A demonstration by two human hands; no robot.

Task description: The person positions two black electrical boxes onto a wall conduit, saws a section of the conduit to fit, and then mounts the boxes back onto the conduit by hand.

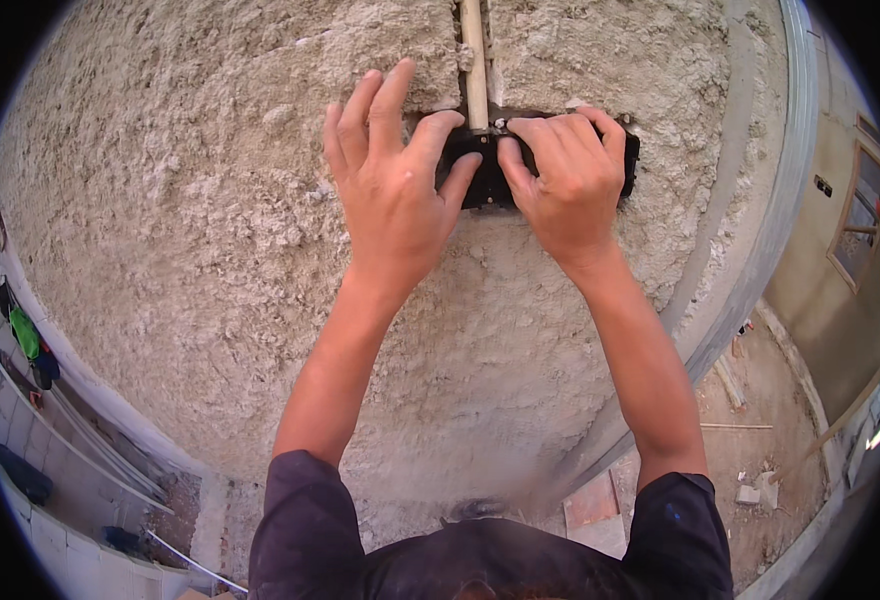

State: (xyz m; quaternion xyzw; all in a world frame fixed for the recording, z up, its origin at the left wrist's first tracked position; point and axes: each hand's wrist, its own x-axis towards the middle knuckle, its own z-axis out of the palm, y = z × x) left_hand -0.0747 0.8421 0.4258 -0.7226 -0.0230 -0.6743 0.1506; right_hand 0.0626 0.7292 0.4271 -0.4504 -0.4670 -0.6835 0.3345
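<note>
A black rectangular electrical box sits in a recess cut in the rough plastered wall. A cream conduit pipe runs down a groove to the box's top edge, near its middle. My left hand is at the box's left part, thumb and index finger apart at its edge, the other fingers spread up along the wall. My right hand is closed at the box's upper edge, just right of the pipe end, thumb and index finger bent close together there. The hands hide much of the box's two ends.
The coarse plaster wall fills most of the view. A grey metal strip edges it at the right. Beyond are a door with a window and rubble on the floor. Long pipes lie at lower left.
</note>
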